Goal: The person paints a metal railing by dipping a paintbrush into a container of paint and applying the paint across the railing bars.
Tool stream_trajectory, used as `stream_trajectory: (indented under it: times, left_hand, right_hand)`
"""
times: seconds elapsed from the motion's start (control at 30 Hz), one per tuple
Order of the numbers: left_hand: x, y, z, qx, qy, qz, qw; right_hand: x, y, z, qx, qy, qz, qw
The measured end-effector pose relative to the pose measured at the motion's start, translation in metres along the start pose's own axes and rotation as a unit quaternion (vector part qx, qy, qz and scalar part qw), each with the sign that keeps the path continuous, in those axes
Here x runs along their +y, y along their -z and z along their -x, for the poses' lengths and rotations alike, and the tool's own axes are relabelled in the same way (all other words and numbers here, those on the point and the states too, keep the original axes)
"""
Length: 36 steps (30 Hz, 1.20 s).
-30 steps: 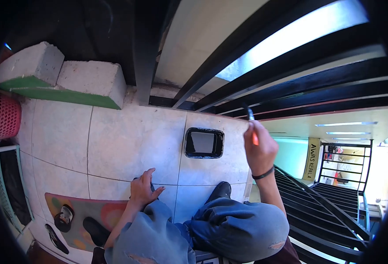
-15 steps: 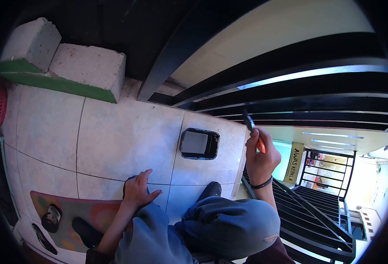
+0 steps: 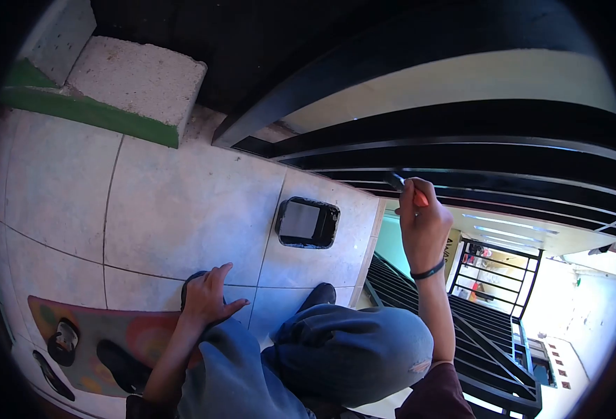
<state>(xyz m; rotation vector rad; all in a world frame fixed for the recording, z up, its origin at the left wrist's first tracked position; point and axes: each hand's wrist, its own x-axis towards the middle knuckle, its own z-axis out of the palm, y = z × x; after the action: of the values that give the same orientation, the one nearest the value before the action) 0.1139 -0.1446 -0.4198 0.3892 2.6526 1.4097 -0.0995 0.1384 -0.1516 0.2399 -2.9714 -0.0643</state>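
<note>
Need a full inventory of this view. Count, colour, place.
brush: 1, orange handle, in right hand by the railing
container: 1, black, on floor, centre
near railing: 1, several black bars, top right
farther metalwork: count unclear, black, lower right
lettered panel: 1, yellowish, behind right wrist, partly hidden
blocks: 2, pale with green sides, upper left
floor tiles: several, pale, centre and left
mat: 1, grey and red, lower left
loose footwear: 3, dark, on or beside mat
wristband: 1, black, right wrist
trousers: 1 pair, blue, bottom centre
worn shoes: 2, dark, near knees
left hand: 1, bare, fingers spread, by left knee
right hand: 1, bare, gripping brush
</note>
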Motion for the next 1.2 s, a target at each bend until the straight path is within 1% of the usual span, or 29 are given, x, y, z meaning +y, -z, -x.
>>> stream_trajectory:
  times: [0.07, 0.1, 0.13, 0.2, 0.27, 0.3, 0.4, 0.43, 0.53, 0.57, 0.67, 0.73, 0.8, 0.87, 0.9, 0.93, 1.0, 1.07, 1.13, 1.17, 1.2]
  left_hand:
    - [0.001, 0.002, 0.0, -0.01, 0.007, 0.005, 1.0]
    - [0.0, 0.001, -0.001, -0.005, 0.008, 0.0, 1.0]
    - [0.0, 0.001, 0.0, -0.004, 0.008, -0.003, 1.0]
    - [-0.001, -0.001, 0.001, -0.003, 0.005, -0.004, 1.0]
    - [-0.002, -0.003, 0.002, 0.0, 0.004, 0.001, 1.0]
    - [-0.001, -0.003, 0.002, 0.001, 0.0, 0.001, 1.0]
    - [-0.002, 0.001, 0.0, 0.005, -0.003, -0.004, 1.0]
    - [-0.002, 0.002, 0.0, 0.002, -0.001, -0.005, 1.0]
    - [0.0, 0.0, 0.001, 0.0, -0.003, -0.004, 1.0]
    - [-0.001, 0.0, 0.001, 0.003, -0.006, -0.005, 1.0]
    - [-0.001, 0.001, 0.002, -0.001, -0.004, -0.007, 1.0]
    - [-0.001, 0.002, 0.001, -0.007, 0.003, -0.005, 1.0]
    - [0.0, -0.001, 0.004, -0.008, 0.01, -0.002, 1.0]
    - [-0.002, -0.004, 0.004, 0.002, 0.01, -0.005, 1.0]
    - [-0.002, -0.005, 0.003, 0.003, 0.01, -0.002, 1.0]
    - [-0.002, -0.005, 0.003, 0.004, 0.01, 0.002, 1.0]
    - [0.0, -0.003, 0.002, 0.004, 0.011, 0.003, 1.0]
    - [0.003, 0.0, 0.001, -0.003, 0.011, 0.003, 1.0]
    - [0.001, -0.002, 0.004, 0.0, 0.005, -0.005, 1.0]
    - [-0.001, -0.004, 0.003, 0.002, 0.001, -0.007, 1.0]
    - [-0.002, -0.006, 0.002, 0.011, -0.009, -0.009, 1.0]
  right_hand:
    - [0.005, 0.004, -0.004, 0.017, -0.003, -0.006, 1.0]
    - [0.005, 0.01, -0.005, 0.031, 0.013, 0.006, 0.999]
    - [0.001, 0.015, -0.004, 0.057, 0.002, -0.012, 0.998]
    - [-0.011, 0.024, -0.002, 0.041, -0.019, -0.029, 0.999]
    - [-0.011, 0.015, 0.0, 0.002, -0.009, -0.045, 0.999]
    - [-0.006, 0.006, 0.0, 0.0, 0.016, -0.026, 1.0]
    - [0.0, 0.008, -0.005, 0.007, -0.002, -0.02, 1.0]
    - [-0.003, 0.014, -0.005, 0.023, 0.004, 0.002, 1.0]
    - [-0.014, 0.025, -0.001, 0.036, 0.004, -0.004, 0.999]
    - [-0.014, 0.02, 0.0, 0.021, -0.007, -0.037, 0.999]
    - [0.001, 0.004, 0.0, -0.01, 0.014, 0.007, 1.0]
    - [0.009, 0.017, 0.001, 0.029, -0.012, -0.013, 0.999]
    - [0.001, 0.05, 0.005, 0.072, -0.009, 0.024, 0.997]
    - [-0.011, 0.074, 0.013, 0.119, -0.008, 0.027, 0.992]
    - [-0.014, 0.079, 0.017, 0.126, -0.005, 0.01, 0.992]
    - [-0.014, 0.078, 0.023, 0.118, -0.011, 0.002, 0.993]
    - [-0.016, 0.068, 0.031, 0.044, 0.014, -0.001, 0.999]
    - [-0.008, 0.033, 0.036, 0.008, 0.027, -0.046, 0.999]
    - [0.007, 0.001, 0.037, 0.03, 0.08, -0.056, 0.995]
    - [0.012, -0.005, 0.037, 0.02, 0.079, -0.029, 0.996]
    - [0.018, 0.001, 0.038, 0.034, 0.082, -0.011, 0.996]
